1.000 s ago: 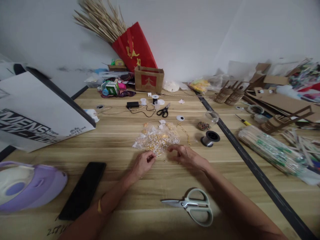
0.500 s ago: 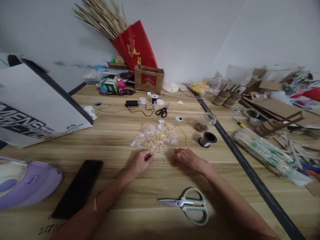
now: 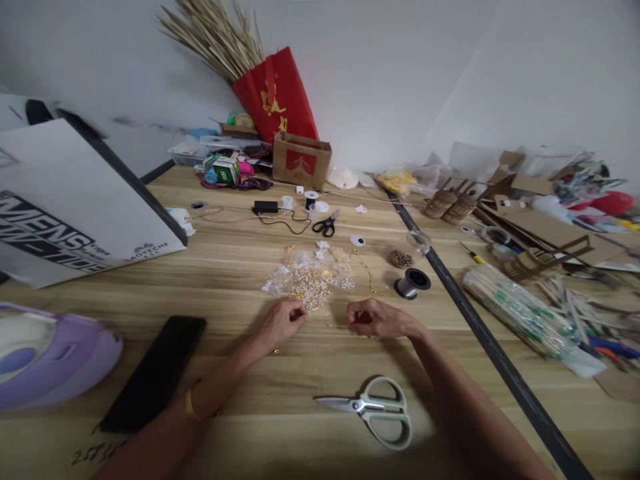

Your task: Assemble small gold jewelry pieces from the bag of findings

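Note:
Just below a pile of gold and clear beads (image 3: 310,280), my left hand (image 3: 286,321) is pinched; whatever it holds is too small to name. My right hand (image 3: 375,319) is closed a little to the right, its fingertips turned toward the left hand. A thin beaded strand (image 3: 327,325) shows faintly between the two hands. Above the right hand lies a gold chain (image 3: 367,270), with a spool of wire (image 3: 412,284) to its right. Pale-handled scissors (image 3: 373,407) rest on the wooden table (image 3: 260,427) nearer to me.
On the left are a black phone (image 3: 155,373), a purple device (image 3: 60,360) and a white box (image 3: 85,207). Black scissors (image 3: 325,224) and a bead jar (image 3: 405,257) stand farther back. Packaged sticks (image 3: 520,313) and cardboard (image 3: 540,217) lie at the right.
My right hand has turned slightly, and its curled fingers show more clearly. My left hand stays almost where it was. The view has shifted slightly.

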The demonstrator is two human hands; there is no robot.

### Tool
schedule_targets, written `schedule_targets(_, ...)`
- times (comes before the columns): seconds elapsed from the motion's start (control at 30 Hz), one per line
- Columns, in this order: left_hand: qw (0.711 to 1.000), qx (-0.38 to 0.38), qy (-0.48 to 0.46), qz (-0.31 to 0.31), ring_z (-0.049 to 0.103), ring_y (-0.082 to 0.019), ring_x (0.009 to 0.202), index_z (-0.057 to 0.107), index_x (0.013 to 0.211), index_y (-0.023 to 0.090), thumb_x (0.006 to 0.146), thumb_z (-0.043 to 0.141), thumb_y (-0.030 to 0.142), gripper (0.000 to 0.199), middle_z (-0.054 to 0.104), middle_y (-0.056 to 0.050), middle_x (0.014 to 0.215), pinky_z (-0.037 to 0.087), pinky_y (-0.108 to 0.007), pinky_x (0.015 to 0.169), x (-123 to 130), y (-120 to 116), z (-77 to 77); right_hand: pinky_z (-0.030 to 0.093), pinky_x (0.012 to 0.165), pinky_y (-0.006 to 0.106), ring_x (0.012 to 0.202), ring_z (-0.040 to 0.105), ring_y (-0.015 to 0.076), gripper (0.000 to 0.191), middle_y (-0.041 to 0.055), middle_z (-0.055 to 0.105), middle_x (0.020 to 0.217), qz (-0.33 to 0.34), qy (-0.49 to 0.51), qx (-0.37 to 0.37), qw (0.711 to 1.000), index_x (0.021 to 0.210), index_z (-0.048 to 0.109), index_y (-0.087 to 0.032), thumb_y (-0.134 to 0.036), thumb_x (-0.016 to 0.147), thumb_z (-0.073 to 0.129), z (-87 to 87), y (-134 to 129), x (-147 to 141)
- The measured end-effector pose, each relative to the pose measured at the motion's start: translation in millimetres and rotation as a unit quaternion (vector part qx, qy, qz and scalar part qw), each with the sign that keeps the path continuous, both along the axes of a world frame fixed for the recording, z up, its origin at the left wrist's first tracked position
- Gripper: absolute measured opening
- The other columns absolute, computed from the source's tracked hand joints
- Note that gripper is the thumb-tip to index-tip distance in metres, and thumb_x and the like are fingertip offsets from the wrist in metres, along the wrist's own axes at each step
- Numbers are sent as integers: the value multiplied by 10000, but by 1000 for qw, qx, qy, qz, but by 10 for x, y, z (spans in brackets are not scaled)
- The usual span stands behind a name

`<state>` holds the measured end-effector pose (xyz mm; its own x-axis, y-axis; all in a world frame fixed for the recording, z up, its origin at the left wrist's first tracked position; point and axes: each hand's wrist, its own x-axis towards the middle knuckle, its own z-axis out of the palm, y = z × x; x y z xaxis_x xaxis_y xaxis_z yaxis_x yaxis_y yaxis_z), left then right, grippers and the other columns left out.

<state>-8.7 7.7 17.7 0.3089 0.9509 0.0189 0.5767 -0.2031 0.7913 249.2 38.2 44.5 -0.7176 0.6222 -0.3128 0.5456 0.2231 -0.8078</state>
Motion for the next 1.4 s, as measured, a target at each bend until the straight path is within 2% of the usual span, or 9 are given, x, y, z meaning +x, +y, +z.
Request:
schedule_targets(0.23,998,-11,51,-34,509,-115,566,627,661,143,733,526,128,125,598,7,604,357,-200,553,44,-56,-42,373,525,194,564,486,97,179,-5,575,651,-33,-9,30,999,796,604,-127,-303,766,618,-83,-56,230)
schedule_targets(0.47,989,43,111,-93,525,-118,619,628,668,153,725,505,81,154,607,-10,690,369,-209,607,88,-128,-12,370,539,203,570,512,107,145,-5,592,655,-65,-53,76,994,842,616,-137,-265,800,565,-196,-222,268)
schedule_targets(0.57,990,33,105,-86,528,-116,620,629,675,156,720,518,83,140,602,-5,694,376,-206,606,79,-114,-39,363,546,211,579,543,121,111,0,621,657,-58,-120,124,983,836,628,-161,-247,808,565,-123,-293,283)
schedule_targets(0.73,994,9,75,-73,525,-110,604,631,673,155,714,533,85,128,588,7,668,374,-197,583,64,-90,-52,382,674,249,856,590,196,78,71,665,878,-32,-192,285,939,844,647,-181,-199,811,578,119,-323,187)
schedule_targets(0.87,996,-12,66,-63,530,-112,607,640,679,146,707,540,86,120,589,5,659,374,-194,578,64,-85,-23,382,637,214,697,589,123,189,35,657,892,-19,-111,265,958,953,621,-186,-106,804,536,176,-274,-163)
schedule_targets(1.0,997,-15,51,-58,530,-110,604,646,676,155,705,530,83,140,597,10,653,373,-187,564,59,-78,-69,385,621,195,658,573,107,304,27,649,871,-7,-30,241,970,1053,592,-176,-65,775,536,33,-212,-533)
schedule_targets(1.07,997,-10,45,-56,525,-109,598,649,673,160,701,534,84,141,599,13,645,370,-185,558,53,-70,-111,377,608,185,671,565,107,267,27,642,863,-4,-3,244,970,997,607,-171,-53,774,517,-69,-192,-639)
schedule_targets(1.23,998,-40,15,-43,519,-109,580,664,702,152,724,559,147,108,606,8,633,370,-190,548,32,-44,-170,368,601,181,665,546,112,205,12,613,795,-12,16,255,967,905,619,-164,-61,734,570,-264,-187,-694)
schedule_targets(1.4,998,-47,-9,-44,516,-108,579,665,714,143,731,560,162,108,602,8,633,372,-195,548,17,-27,-164,385,631,192,677,554,118,151,16,611,780,-17,48,247,968,828,627,-174,-73,797,519,-315,-189,-670)
